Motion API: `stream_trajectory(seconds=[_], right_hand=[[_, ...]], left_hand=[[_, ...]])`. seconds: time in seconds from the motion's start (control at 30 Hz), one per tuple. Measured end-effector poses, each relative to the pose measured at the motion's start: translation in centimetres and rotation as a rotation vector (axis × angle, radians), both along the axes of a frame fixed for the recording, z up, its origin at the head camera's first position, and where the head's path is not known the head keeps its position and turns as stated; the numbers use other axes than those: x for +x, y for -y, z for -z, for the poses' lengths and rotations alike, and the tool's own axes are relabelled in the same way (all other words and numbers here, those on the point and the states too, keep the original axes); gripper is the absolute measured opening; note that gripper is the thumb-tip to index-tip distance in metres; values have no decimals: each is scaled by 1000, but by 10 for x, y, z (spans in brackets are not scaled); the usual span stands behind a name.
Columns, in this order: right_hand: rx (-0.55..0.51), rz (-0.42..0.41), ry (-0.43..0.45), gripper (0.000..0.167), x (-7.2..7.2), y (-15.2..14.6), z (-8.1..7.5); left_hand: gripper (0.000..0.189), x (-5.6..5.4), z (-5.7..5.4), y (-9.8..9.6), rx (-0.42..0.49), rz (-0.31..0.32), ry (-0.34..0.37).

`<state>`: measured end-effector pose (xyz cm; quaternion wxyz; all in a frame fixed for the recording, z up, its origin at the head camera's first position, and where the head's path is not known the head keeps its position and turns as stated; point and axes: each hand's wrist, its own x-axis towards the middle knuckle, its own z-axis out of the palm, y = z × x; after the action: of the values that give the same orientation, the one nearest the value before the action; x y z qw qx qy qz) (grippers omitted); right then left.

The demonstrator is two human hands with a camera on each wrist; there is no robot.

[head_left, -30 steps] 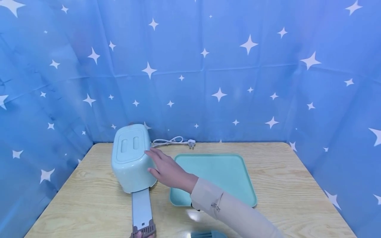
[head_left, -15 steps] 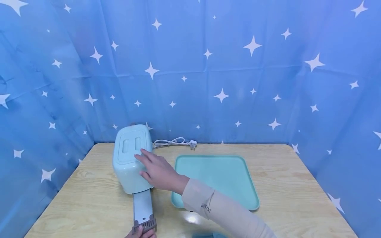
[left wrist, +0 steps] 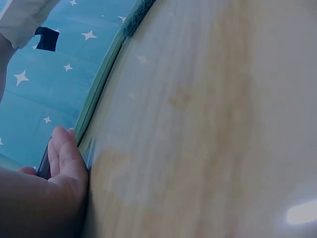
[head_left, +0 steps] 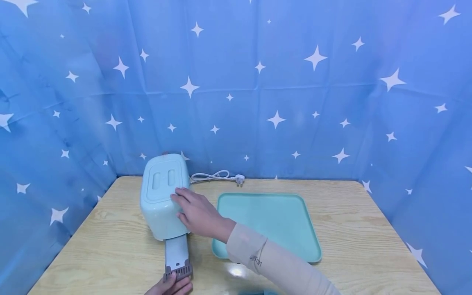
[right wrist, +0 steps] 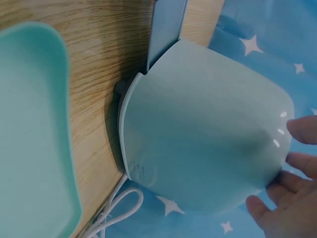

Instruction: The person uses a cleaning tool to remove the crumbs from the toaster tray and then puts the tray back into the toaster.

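A pale blue toaster (head_left: 167, 217) with a lid on top stands at the table's left. From its near end sticks out a flat, light blue crumb tray (head_left: 177, 252) with a slotted brown handle (head_left: 178, 270). My left hand (head_left: 171, 285) pinches that handle, thumb on top and fingers below; the left wrist view shows the hand (left wrist: 64, 163) at the table's edge with a dark piece in its grasp. My right hand (head_left: 200, 215) rests on the toaster's right upper edge, fingers loosely spread. In the right wrist view its fingertips (right wrist: 302, 130) lie along the toaster's rounded edge.
A mint green tray (head_left: 273, 221) lies right of the toaster, partly under my right forearm. Behind it on the table (head_left: 354, 217) is a white looped cord with a plug (head_left: 239, 179). A blue-green thing (head_left: 258, 292) shows at the bottom edge. Star-patterned blue curtains surround the table.
My left hand has moved forward and the crumb tray has slid further into the toaster. My right hand has shifted left, from the toaster's side onto its upper edge.
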<state>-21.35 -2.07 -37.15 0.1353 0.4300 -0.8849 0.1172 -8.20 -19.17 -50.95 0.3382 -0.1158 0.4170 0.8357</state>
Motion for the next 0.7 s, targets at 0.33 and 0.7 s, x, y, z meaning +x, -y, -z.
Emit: stream_trajectory(seconds=[0.33,0.7], right_hand=[[-8,-8,29,49,0,-1,0],[29,14,-28,49,1,0,3]], left_hand=[[59,-10,-16,5,-55,-78,37],[37,-30,-25,10,-32,-80,31]])
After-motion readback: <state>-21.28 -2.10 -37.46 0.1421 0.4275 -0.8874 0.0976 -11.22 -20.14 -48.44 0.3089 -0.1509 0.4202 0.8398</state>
